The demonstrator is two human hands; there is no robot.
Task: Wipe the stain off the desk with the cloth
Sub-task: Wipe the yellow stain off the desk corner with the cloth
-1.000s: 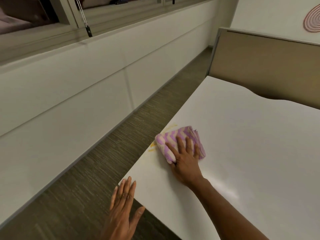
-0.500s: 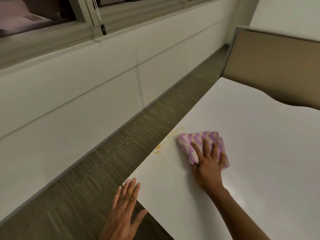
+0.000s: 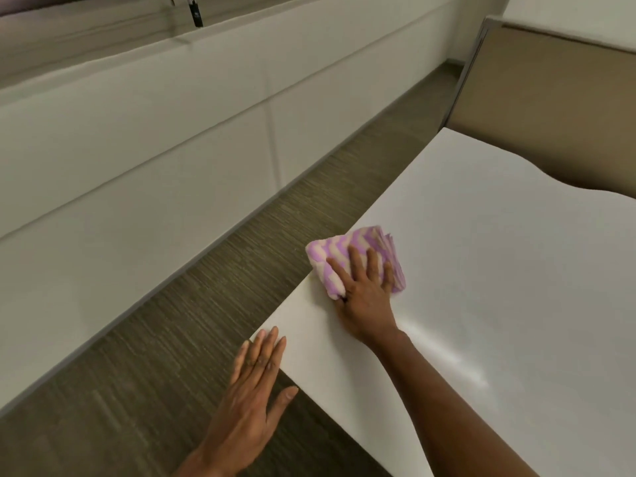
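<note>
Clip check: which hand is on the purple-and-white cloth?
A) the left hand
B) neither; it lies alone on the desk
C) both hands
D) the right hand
D: the right hand presses with straight fingers on the cloth at the desk edge, while the left hand is open by the near corner, clear of the cloth.

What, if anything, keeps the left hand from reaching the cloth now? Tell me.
Probably yes, it can reach. The left hand is open at the near corner of the desk, with only bare desk between it and the cloth. The right hand covers part of the cloth.
</note>
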